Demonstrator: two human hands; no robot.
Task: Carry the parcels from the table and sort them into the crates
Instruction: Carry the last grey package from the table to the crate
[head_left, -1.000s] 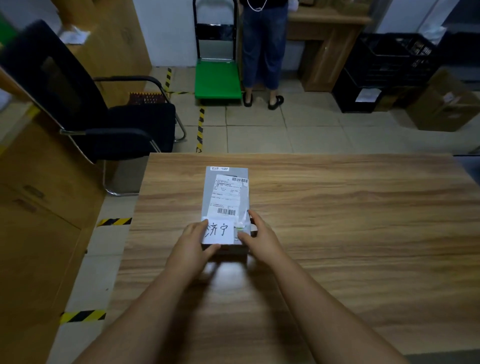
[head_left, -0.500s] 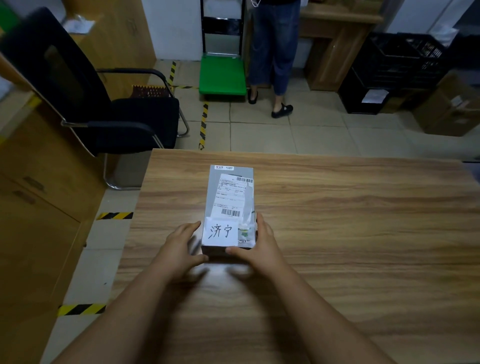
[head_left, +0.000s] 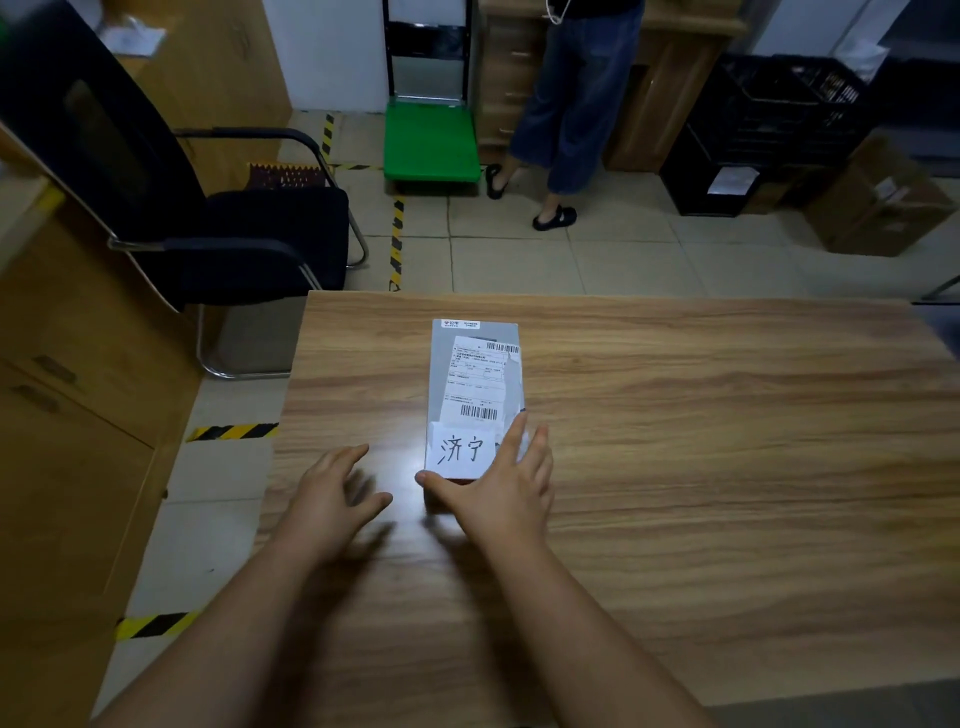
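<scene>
A black chair (head_left: 208, 208) stood off the table's (head_left: 675, 467) far left corner, and past it a green cart (head_left: 431, 140) was parked against the wall. Another person (head_left: 566, 104) in blue trousers stood at a wooden desk (head_left: 675, 78) beyond the cart, right on the open floor between the table and the crates (head_left: 769, 119). Those black crates were stacked by the far right wall; a white paper showed at the front of the lowest one, but what lay inside I could not tell. A brown carton (head_left: 878, 202) sat on the floor just beside them.

The parcel (head_left: 475, 395), a grey box with a shipping label and a white slip with handwritten characters, lay flat on the table near its left side. The right hand (head_left: 498, 483) lay spread over its near right corner, thumb touching the near edge, fingers along the right side. The left hand (head_left: 332, 493) was open on the tabletop, apart from the box.

Half a second before, the left hand had been close by the box's left edge; it had since drawn away to the left, while the right one stayed on the box. The other person had stepped to the right.
</scene>
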